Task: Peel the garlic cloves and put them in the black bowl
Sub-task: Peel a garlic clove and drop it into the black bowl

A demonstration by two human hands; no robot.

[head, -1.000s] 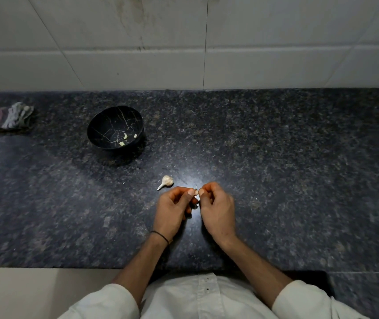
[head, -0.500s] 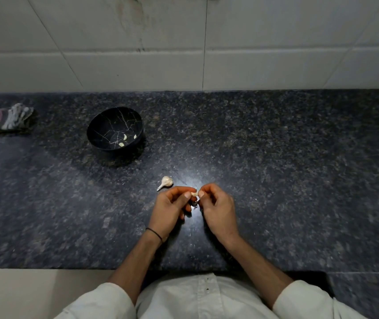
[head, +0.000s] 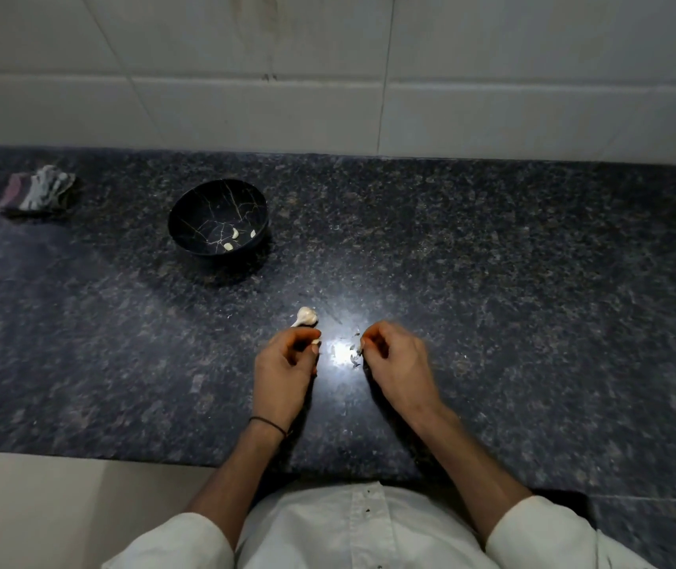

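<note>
hands: I count 2, left hand [head: 285,363] and right hand [head: 397,363]
black bowl [head: 205,211]: 1
peeled cloves [head: 235,233]: 3, all inside it
garlic bulb [head: 305,317]: 1
held clove [head: 315,342]: 1, at the left fingertips
cloth [head: 36,193]: 1
wristband [head: 268,424]: 1
skin flakes [head: 356,357]: too small for me to count

The black bowl [head: 200,215] sits upright, with thin gold lines like cracks inside. Three small peeled cloves [head: 236,234] lie in it, toward 4 o'clock. A white garlic head [head: 305,316] lies on its side at 4 o'clock from the bowl, stalk pointing to 8 o'clock. The left hand [head: 285,363] pinches one clove [head: 315,342] at its 6 o'clock
</note>
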